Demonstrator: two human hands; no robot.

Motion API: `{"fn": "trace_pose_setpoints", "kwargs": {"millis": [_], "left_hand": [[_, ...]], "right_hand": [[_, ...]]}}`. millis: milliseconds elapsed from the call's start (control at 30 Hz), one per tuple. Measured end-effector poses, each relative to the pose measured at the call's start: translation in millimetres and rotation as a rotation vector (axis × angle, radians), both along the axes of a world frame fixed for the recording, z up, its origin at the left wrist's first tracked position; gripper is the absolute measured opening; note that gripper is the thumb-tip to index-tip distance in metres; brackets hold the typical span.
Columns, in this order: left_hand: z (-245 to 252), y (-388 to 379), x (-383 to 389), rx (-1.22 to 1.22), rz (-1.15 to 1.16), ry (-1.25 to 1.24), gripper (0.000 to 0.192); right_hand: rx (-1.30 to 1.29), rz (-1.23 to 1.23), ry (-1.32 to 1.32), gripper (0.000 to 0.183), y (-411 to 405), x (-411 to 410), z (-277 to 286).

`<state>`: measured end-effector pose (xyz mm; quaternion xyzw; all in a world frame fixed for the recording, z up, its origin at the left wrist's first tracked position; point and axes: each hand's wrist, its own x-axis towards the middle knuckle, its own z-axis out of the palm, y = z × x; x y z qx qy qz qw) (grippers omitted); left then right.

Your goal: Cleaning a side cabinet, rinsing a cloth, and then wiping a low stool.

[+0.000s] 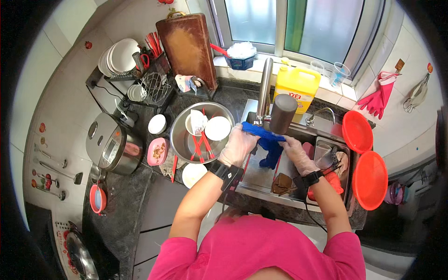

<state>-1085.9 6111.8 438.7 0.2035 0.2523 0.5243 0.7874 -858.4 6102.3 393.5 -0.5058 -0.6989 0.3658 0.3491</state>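
Observation:
A blue cloth (270, 151) is stretched between my two hands above the stainless steel sink (257, 180), its lower part hanging into the basin. My left hand (238, 146), in a clear plastic glove, grips the cloth's left end beside the rim of a large steel basin (175, 120). My right hand (298, 155), gloved the same way, grips the right end. Just beyond the cloth stand the faucet (265, 87) and a dark cylinder (282, 112). Inside the steel basin are a white bowl (217, 128) and several red chopsticks (198, 148). A brown sponge-like item (281, 183) lies in the sink.
Left of the basin stand a white bowl (157, 124), a pink dish with food scraps (157, 151) and a rice cooker (113, 143). A yellow detergent jug (297, 85) is behind the sink. Two red plastic baskets (370, 180) line its right side. A cutting board (187, 49) leans behind.

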Motion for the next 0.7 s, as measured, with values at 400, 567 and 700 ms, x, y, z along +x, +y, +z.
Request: {"fn": "trace_pose_setpoints", "kwargs": {"millis": [400, 567, 700], "left_hand": [[-3, -5, 7, -0.474, 0.121, -0.215, 0.046], [-10, -13, -6, -0.453, -0.093, 0.148, 0.047], [65, -44, 16, -0.188, -0.290, 0.596, 0.046]], "right_hand": [[-0.035, 0.083, -0.123, 0.035, 33, 22, 63], [-0.160, 0.137, -0.030, 0.037, 28, 4, 86], [-0.240, 0.149, -0.104, 0.037, 24, 2, 88]]}}
